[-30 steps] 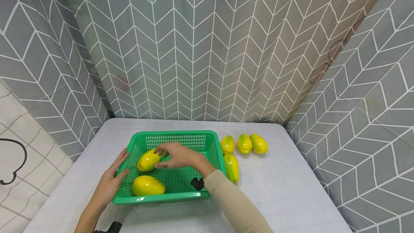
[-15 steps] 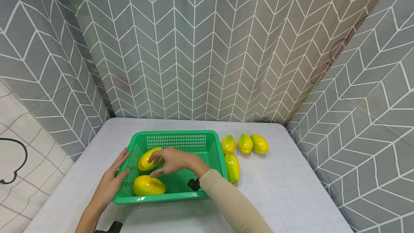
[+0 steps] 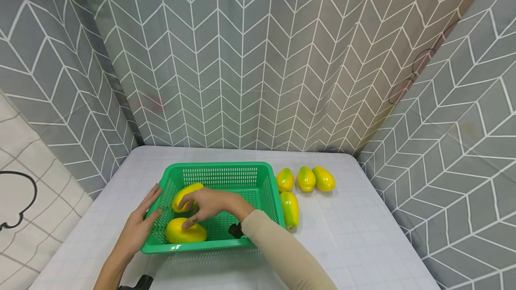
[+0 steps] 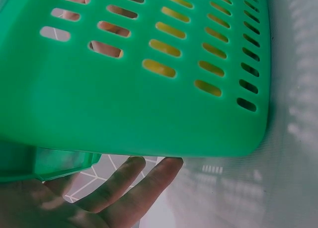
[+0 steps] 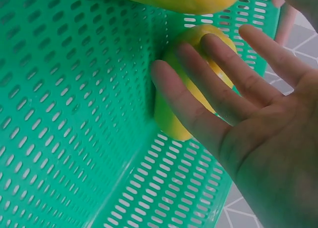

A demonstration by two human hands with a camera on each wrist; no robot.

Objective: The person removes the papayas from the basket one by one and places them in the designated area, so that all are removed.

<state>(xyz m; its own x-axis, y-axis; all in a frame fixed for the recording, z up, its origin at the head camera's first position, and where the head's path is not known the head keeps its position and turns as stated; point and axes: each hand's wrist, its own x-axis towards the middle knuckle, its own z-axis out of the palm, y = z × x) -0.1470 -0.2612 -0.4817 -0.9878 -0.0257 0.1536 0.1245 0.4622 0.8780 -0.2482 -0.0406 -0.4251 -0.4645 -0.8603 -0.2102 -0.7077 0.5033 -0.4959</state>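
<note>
Two glossy yellow mangoes lie in the left part of a green plastic basket (image 3: 225, 244): a far mango (image 3: 187, 195) and a near mango (image 3: 183, 232). My right hand (image 3: 207, 202) is over them, fingers spread and loosely bent. Its thumb is over the near mango; whether it touches cannot be told. In the right wrist view the fingers (image 5: 218, 89) pass in front of the green-and-yellow far mango (image 5: 171, 114), without closing round it. My left hand (image 3: 139, 227) rests at the basket's left rim, with fairly straight fingers (image 4: 144, 193) against it in the left wrist view.
Several more yellow-green mangoes are on the white table (image 3: 342, 245), just right of the basket: an elongated mango (image 3: 290, 209) against its side and a small row behind, ending in a mango (image 3: 324, 179). Patterned grey curtains (image 3: 242, 79) enclose the table's back and sides.
Inside the basket my right hand has moved left and slightly nearer, so its thumb has come over the near mango. The left hand, basket and mangoes have stayed in place.
</note>
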